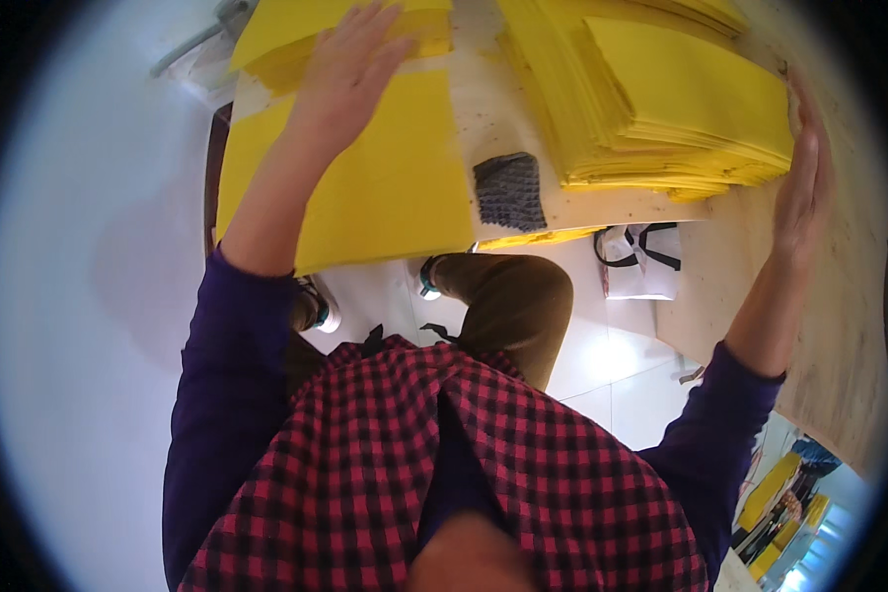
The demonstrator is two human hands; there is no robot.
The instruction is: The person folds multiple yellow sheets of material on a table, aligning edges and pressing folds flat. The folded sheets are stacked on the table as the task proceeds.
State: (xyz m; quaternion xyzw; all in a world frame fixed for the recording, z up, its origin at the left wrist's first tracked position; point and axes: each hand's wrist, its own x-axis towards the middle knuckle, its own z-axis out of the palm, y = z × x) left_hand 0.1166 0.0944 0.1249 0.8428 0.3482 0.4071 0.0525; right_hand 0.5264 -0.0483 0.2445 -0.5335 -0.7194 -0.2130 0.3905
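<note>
Stretched over the far part of a flat yellow sheet (395, 168), my left hand (350, 84) is open, its fingers extended and slightly blurred. Whether its palm touches the sheet I cannot tell. Beyond that sheet lies another yellow piece (276, 25) with a layered near edge. My right hand (805, 183) is open too, held flat and on edge at the right end of a thick stack of yellow sheets (701, 94). Its fingertips are beside the top sheets. A dark grey ribbed cloth (509, 191) lies between the single sheet and the stack.
The pale wooden table (582, 207) carries the sheets. Below its edge, a white bag with black handles (641, 261) stands on the floor near a wooden panel (720, 266). More yellow pieces (770, 493) lie among other items at the lower right.
</note>
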